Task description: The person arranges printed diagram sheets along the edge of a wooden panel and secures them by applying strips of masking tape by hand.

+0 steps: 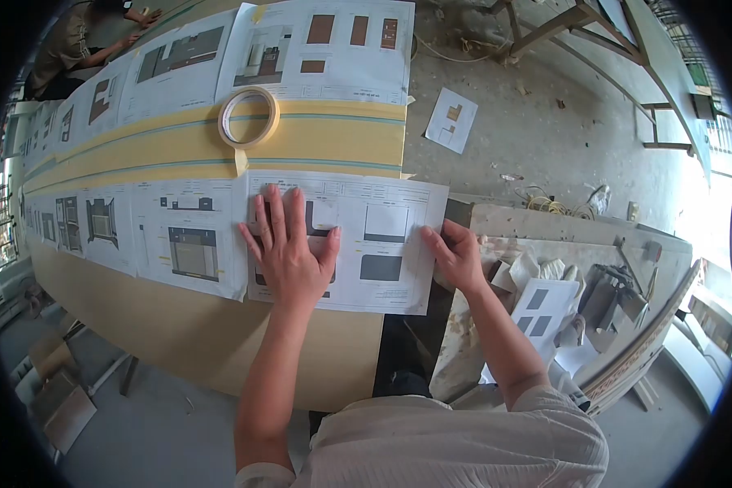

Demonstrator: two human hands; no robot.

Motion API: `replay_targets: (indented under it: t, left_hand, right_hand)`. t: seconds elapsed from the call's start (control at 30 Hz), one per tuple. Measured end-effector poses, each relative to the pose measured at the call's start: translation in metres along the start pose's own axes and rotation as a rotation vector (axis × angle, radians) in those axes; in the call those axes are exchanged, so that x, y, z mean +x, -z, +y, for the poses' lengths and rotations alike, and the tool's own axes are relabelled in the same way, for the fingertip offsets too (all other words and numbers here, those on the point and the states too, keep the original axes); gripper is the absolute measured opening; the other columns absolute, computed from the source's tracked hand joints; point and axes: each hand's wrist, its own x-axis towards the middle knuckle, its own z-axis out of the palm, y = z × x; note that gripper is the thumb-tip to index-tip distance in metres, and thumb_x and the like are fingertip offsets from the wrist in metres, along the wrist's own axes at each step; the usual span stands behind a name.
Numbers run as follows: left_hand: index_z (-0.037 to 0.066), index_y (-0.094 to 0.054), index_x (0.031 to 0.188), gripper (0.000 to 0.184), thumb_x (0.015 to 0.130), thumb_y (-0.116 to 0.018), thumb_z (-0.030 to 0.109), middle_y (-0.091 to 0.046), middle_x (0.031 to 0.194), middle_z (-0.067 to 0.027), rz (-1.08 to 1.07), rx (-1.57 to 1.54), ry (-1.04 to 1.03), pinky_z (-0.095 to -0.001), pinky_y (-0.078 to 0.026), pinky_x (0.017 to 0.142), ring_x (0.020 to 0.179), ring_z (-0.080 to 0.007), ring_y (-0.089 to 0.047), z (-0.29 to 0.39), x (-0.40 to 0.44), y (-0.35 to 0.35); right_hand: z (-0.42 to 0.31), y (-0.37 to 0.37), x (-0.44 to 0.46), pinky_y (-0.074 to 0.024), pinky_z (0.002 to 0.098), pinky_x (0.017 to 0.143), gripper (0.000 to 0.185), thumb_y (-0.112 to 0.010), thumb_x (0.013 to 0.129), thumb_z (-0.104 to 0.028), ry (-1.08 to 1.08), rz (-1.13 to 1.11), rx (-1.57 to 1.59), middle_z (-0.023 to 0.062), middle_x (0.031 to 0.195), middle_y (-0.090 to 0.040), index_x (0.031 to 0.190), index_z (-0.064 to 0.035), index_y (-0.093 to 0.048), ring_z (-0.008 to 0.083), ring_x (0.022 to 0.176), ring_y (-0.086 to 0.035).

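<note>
My left hand lies flat with spread fingers on a printed drawing sheet, covering part of its figures. At the sheet's right edge, the thumb and fingers of my right hand pinch the paper. This sheet sits at the near right end of the yellow board, and its right part sticks out past the board's end. Its left edge meets another printed sheet. A roll of masking tape rests beyond my left hand, with a short tape strip just below it.
More printed sheets line the board's far side. Another person works at the far left end. To the right, a worn bench holds crumpled papers and tools. A loose sheet lies on the floor near a metal-legged table.
</note>
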Motion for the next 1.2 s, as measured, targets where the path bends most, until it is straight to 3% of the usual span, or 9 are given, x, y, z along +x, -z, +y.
replay_targets:
  t: [0.4,0.5,0.57,0.63,0.77,0.87,0.93,1.07,1.2]
  left_hand:
    - [0.012,-0.048,0.156,0.078,0.095,-0.062,0.059,-0.035,0.168,-0.0191,0.009,0.003,-0.002,-0.0702,-0.011,0.124,0.157,-0.0422,-0.027,0.0,0.001,0.002]
    - [0.012,-0.049,0.155,0.079,0.094,-0.064,0.058,-0.035,0.168,-0.0192,0.018,0.007,-0.004,-0.0709,-0.013,0.123,0.156,-0.0426,-0.028,0.0,0.002,0.003]
    - [0.011,-0.049,0.155,0.079,0.093,-0.065,0.057,-0.035,0.168,-0.0193,0.025,0.014,0.005,-0.0711,-0.013,0.123,0.156,-0.0427,-0.029,0.001,0.002,0.004]
    - [0.01,-0.046,0.156,0.078,0.094,-0.065,0.054,-0.035,0.167,-0.0212,0.012,0.004,-0.003,-0.0691,-0.015,0.123,0.155,-0.0431,-0.029,0.002,0.002,0.007]
    - [0.01,-0.047,0.156,0.079,0.092,-0.068,0.051,-0.034,0.168,-0.0202,0.038,-0.02,-0.008,-0.0696,-0.014,0.123,0.156,-0.043,-0.028,0.0,0.001,0.006]
    - [0.01,-0.047,0.156,0.079,0.091,-0.07,0.05,-0.034,0.168,-0.0194,0.052,-0.035,-0.007,-0.0699,-0.014,0.123,0.156,-0.0425,-0.028,-0.001,0.0,0.005]
    - [0.011,-0.048,0.155,0.078,0.091,-0.069,0.05,-0.035,0.167,-0.0194,0.078,-0.052,-0.012,-0.07,-0.014,0.123,0.155,-0.0422,-0.029,-0.003,-0.001,0.003]
    - [0.011,-0.047,0.155,0.079,0.091,-0.069,0.051,-0.035,0.167,-0.0196,0.13,-0.065,0.0,-0.0708,-0.015,0.122,0.155,-0.0427,-0.03,-0.005,-0.002,0.0]
    - [0.01,-0.048,0.155,0.079,0.092,-0.065,0.054,-0.034,0.167,-0.0205,0.093,-0.106,0.016,-0.0735,-0.015,0.121,0.155,-0.0437,-0.03,-0.009,-0.001,0.001]
  right_hand:
    - [0.021,0.011,0.007,-0.0394,0.0224,0.061,0.023,-0.069,0.105,-0.021,0.034,-0.02,-0.084,-0.0077,0.076,-0.061,0.094,-0.0009,-0.07,0.0011,0.071,-0.049]
    - [0.022,0.015,0.011,-0.0437,0.0228,0.064,0.02,-0.07,0.104,-0.019,-0.004,-0.033,-0.129,-0.0057,0.078,-0.063,0.1,0.0004,-0.07,0.0028,0.072,-0.053]
    - [0.019,0.019,0.015,-0.0492,0.0239,0.071,0.021,-0.072,0.102,-0.018,0.062,0.105,-0.227,-0.0024,0.085,-0.066,0.111,0.0012,-0.07,0.0054,0.079,-0.059]
    - [-0.016,0.021,0.02,-0.0509,0.0247,0.079,0.03,-0.073,0.101,-0.016,0.216,0.244,-0.216,0.0007,0.095,-0.067,0.124,0.0016,-0.068,0.0076,0.087,-0.061]
    - [-0.074,0.015,0.044,-0.0501,0.0229,0.079,0.028,-0.069,0.102,-0.01,0.495,0.449,-0.378,0.0003,0.094,-0.067,0.127,0.0028,-0.067,0.0071,0.085,-0.061]
    - [-0.108,-0.021,0.079,-0.0526,0.0229,0.08,0.03,-0.07,0.103,-0.012,0.448,0.299,-0.151,0.0031,0.094,-0.069,0.128,0.0041,-0.066,0.0078,0.086,-0.063]
    - [-0.126,-0.055,0.112,-0.0561,0.0252,0.078,0.033,-0.07,0.103,-0.015,0.446,0.191,-0.28,0.0083,0.098,-0.074,0.127,0.007,-0.065,0.0108,0.087,-0.07]
    - [-0.17,-0.133,0.158,-0.0591,0.0375,0.082,0.058,-0.08,0.091,-0.041,0.389,0.122,-0.461,0.0171,0.1,-0.078,0.125,0.0043,-0.068,0.0259,0.09,-0.077]
    - [-0.179,-0.181,0.196,-0.0591,0.046,0.09,0.067,-0.084,0.082,-0.044,0.315,0.114,-0.684,0.0237,0.107,-0.076,0.127,0.0017,-0.065,0.0391,0.104,-0.073]
